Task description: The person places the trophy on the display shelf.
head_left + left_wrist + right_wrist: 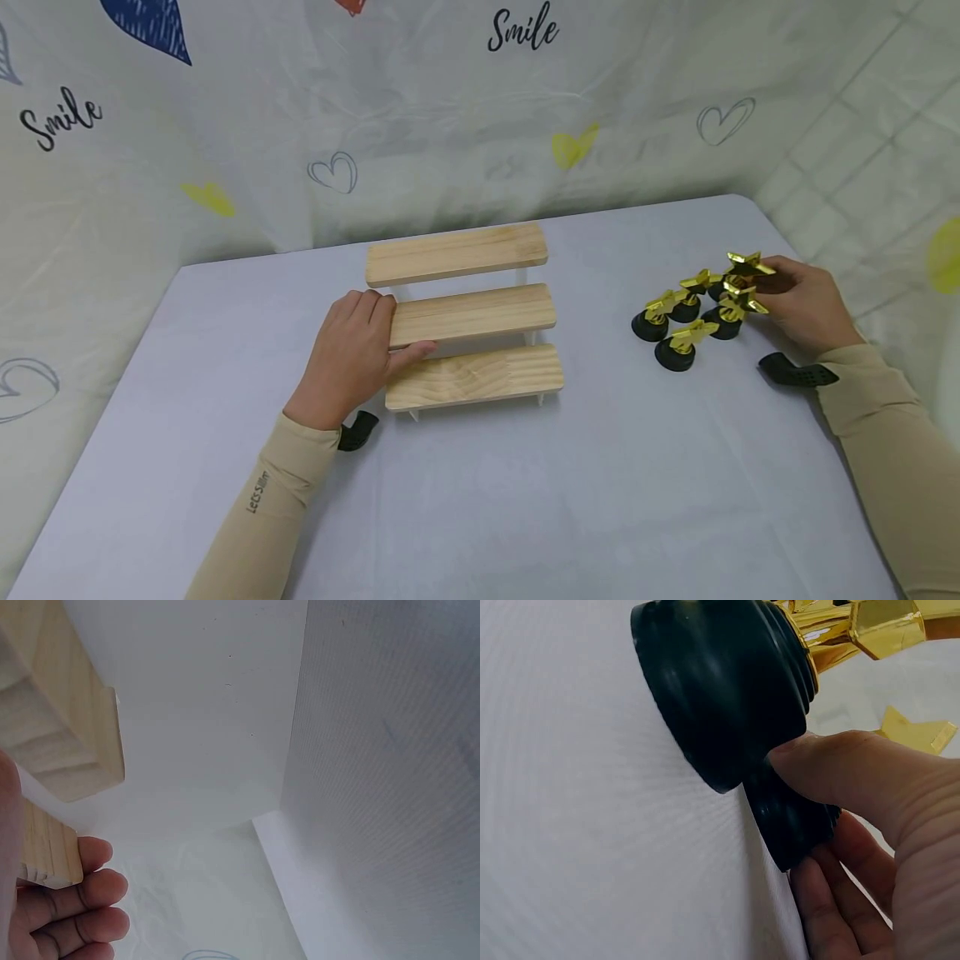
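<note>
A three-tier display stand with pale wooden boards [480, 314] stands mid-table. My left hand [348, 354] grips the left end of its middle board, thumb in front. In the left wrist view, fingertips [105, 889] curl past a board's end beside the white side panel [202, 712]. Several small gold star trophies with black bases are grouped at the right. My right hand [802, 304] is at the rearmost trophy [746, 265]. Close up, its thumb and fingers pinch a black base [787, 817], partly hidden behind a nearer trophy's base [724, 690].
A white cloth covers the table [600, 483]. Other trophies [677, 354] stand close to the right hand, on its left. Behind the table hangs a white printed curtain [435, 100]. Black wrist-worn pieces [797, 372] jut out beside both cuffs.
</note>
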`<state>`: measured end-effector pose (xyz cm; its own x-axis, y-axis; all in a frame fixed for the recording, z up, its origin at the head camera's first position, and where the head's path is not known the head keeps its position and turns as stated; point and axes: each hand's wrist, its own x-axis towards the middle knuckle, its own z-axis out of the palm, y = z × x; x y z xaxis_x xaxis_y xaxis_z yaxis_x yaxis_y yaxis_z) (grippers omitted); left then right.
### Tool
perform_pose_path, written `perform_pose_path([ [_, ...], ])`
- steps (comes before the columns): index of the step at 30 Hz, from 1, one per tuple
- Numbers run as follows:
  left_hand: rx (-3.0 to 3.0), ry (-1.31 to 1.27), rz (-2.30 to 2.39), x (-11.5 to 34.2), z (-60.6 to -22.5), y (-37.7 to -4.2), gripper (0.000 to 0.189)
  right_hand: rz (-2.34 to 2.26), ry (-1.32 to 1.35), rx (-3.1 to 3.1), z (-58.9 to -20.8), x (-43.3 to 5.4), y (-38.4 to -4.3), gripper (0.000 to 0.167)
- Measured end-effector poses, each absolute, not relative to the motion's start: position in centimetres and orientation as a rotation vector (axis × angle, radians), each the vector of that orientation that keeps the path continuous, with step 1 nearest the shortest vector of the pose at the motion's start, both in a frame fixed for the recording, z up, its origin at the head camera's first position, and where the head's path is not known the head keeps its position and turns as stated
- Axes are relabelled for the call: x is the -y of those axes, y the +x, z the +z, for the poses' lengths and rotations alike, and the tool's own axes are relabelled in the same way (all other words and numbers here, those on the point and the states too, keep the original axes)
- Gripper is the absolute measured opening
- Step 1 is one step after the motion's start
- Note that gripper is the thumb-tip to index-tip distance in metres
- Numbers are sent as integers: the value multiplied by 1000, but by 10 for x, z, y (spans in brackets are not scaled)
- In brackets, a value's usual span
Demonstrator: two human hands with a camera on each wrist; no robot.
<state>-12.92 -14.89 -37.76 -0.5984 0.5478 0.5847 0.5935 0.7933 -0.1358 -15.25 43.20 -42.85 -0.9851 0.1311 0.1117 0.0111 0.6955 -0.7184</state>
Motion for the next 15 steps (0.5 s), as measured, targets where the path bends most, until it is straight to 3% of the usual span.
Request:
perform_pose_path([
  [7,2357,-841,-96,149,-377,-129,87,1197,-95,2688,-428,-430,-149,31],
  [15,2331,-856,-84,149,-377,-129,85,1150,-133,2671,-428,-428,-148,45],
])
